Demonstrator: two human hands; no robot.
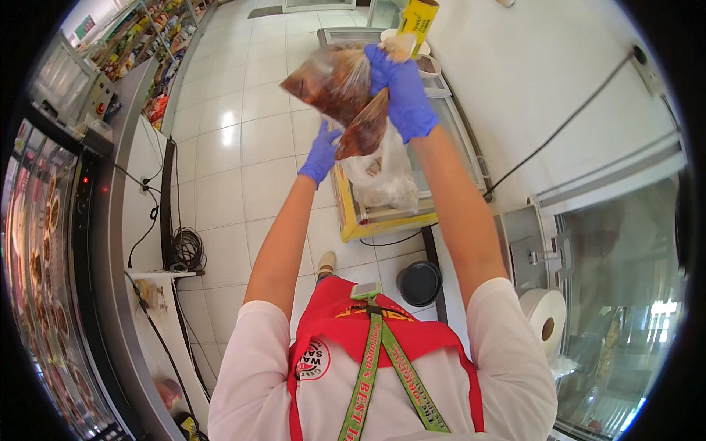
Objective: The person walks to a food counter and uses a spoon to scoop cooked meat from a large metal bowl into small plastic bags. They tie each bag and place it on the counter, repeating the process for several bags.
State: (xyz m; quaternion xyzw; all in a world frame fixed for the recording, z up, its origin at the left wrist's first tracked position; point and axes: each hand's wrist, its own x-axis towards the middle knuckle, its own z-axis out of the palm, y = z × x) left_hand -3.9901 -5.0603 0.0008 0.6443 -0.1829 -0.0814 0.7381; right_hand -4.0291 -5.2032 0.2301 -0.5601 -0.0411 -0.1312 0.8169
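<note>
My right hand (400, 93), in a blue disposable glove, is shut on the gathered necks of clear plastic bags. One large bag (331, 80) with dark reddish-brown contents hangs out to the left of it. A smaller bag (364, 129) of similar contents dangles below the same hand. My left hand (322, 154), also gloved in blue, is beside the lower edge of these bags. Its fingertips are partly hidden behind the plastic, so its grip is unclear. Under the bags, a translucent white plastic bag (386, 179) rests on a glass-topped chest freezer (345, 212) with a yellow front edge.
A yellow cylindrical container (422, 19) and white tubs (429, 66) stand on the freezer. To the left runs a counter (113, 220) with a lit display case (49, 264). Coiled cable (187, 248) hangs beside it. A black bucket (420, 284) and a paper roll (543, 325) are at right.
</note>
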